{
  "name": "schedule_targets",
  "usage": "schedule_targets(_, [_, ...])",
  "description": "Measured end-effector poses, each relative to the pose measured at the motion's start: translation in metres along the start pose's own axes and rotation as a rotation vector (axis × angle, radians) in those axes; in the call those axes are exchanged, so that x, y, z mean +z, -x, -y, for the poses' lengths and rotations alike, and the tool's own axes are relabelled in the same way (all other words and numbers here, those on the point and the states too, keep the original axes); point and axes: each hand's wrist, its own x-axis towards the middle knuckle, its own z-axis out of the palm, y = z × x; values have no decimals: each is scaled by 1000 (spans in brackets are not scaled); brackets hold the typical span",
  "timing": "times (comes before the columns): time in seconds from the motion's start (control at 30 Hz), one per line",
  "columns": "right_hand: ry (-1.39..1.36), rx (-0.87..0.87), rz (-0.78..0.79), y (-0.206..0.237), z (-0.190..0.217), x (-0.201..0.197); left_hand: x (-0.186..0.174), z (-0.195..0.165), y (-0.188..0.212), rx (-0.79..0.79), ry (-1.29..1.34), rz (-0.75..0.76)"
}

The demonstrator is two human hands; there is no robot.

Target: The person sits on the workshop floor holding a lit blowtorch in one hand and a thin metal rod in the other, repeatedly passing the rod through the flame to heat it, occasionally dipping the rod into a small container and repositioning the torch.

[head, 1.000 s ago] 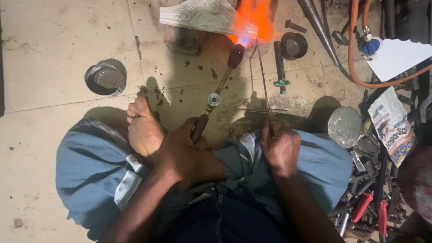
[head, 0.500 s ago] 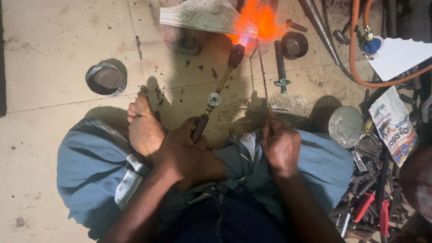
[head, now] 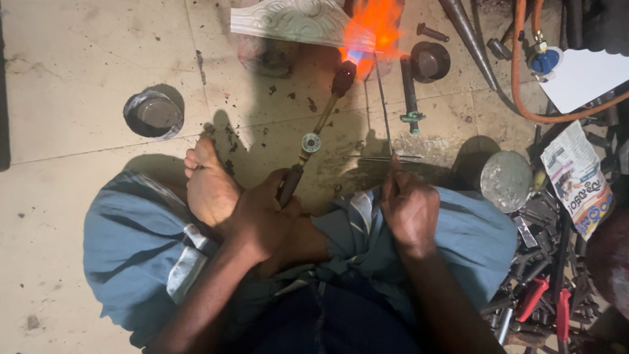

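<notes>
Left hand (head: 262,213) grips a lit blowtorch (head: 321,124), right hand (head: 409,210) pinches a thin metal rod (head: 383,111) toward the far flame (head: 373,29)

Dim scene; orange flame (head: 377,26) glare, hard floor (head: 65,78) shadows, slight softness.

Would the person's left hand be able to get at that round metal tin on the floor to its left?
Probably yes: the left hand grips the torch handle, but bare floor lies before the round metal tin.
</notes>
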Motion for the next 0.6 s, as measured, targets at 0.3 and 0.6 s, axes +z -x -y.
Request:
schedule_targets(0.3, [-13, 5, -9, 0, 1, -1, 0, 5, -1, 113, -3, -31])
schedule_targets(0.6, [-18, -9, 7, -2, 3, -4, -3, 10, 2, 86, 8, 8])
